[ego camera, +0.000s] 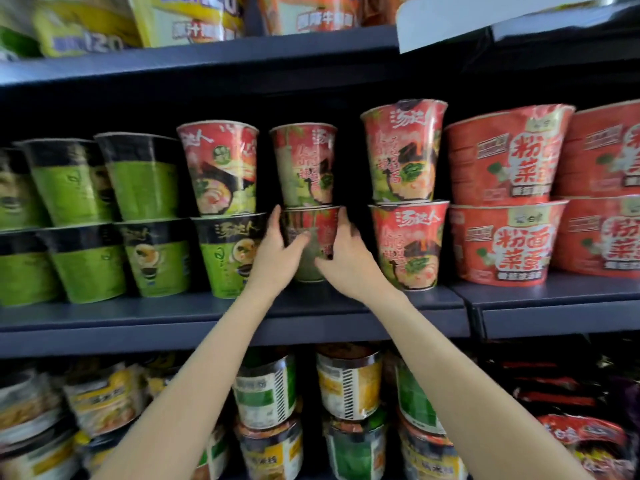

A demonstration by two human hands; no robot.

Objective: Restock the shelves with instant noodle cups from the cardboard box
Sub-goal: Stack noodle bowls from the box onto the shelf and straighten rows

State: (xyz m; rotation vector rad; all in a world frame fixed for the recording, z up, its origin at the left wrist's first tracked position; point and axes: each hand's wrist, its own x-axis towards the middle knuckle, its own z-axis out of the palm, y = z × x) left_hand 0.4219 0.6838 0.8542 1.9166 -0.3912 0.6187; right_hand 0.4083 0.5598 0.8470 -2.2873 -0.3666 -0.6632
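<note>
A red noodle cup stands on the middle shelf, set back in a gap between its neighbours. My left hand grips its left side and my right hand grips its right side. A second red cup sits stacked on top of it. To the right stand two more red cups, one on the other. To the left is a red cup on a green cup. No cardboard box is in view.
Green cups fill the shelf's left part in two layers. Wide red bowls are stacked at the right. The lower shelf holds round tubs and packets. Bagged goods lie on the upper shelf.
</note>
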